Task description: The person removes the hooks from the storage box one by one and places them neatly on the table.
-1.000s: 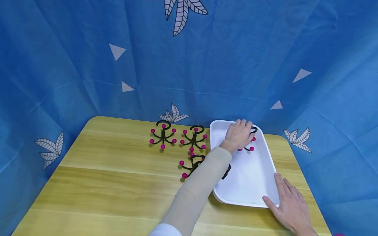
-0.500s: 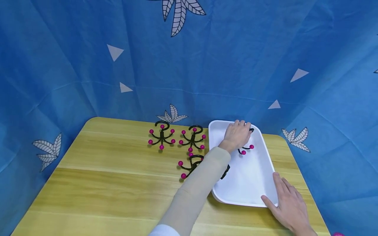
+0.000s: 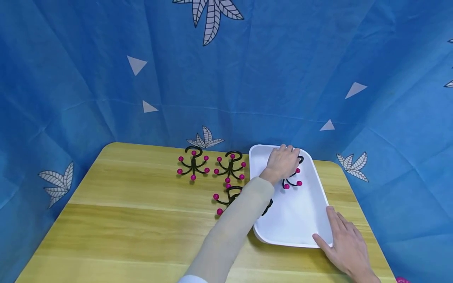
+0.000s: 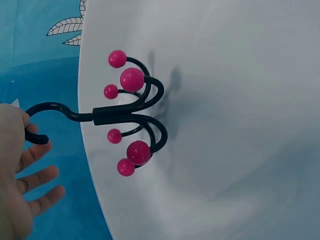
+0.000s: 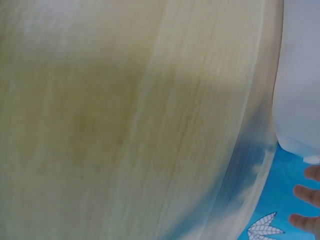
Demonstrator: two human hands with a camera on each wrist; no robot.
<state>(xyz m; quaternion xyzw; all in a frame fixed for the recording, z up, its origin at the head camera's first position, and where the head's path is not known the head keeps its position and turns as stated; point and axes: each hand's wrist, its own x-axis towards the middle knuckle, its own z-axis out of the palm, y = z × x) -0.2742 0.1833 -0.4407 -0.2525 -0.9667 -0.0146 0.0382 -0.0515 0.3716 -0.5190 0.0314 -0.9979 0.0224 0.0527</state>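
Observation:
My left hand [image 3: 282, 162] reaches into the back of a white tray [image 3: 301, 224] and pinches the curved end of a black multi-arm hook hanger [image 3: 291, 182] with pink ball tips. In the left wrist view the hanger [image 4: 112, 116] extends away from the hand [image 4: 15, 175], its arms fanned out over the tray and its balls pointing back toward the hand. The other fingers of that hand are spread apart. My right hand [image 3: 348, 245] rests on the tray's front right corner, thumb at the front rim and fingers lying along the side.
Two similar hangers, one on the left [image 3: 193, 164] and one beside the tray [image 3: 231, 167], lie at the back of the wooden table [image 3: 124, 220]. A third hanger [image 3: 231, 199] is partly hidden by my left forearm. A blue patterned curtain [image 3: 226, 90] stands behind.
The hanger in my left hand has turned and its ball ends have come slightly forward in the tray. My right hand has stayed at the tray corner.

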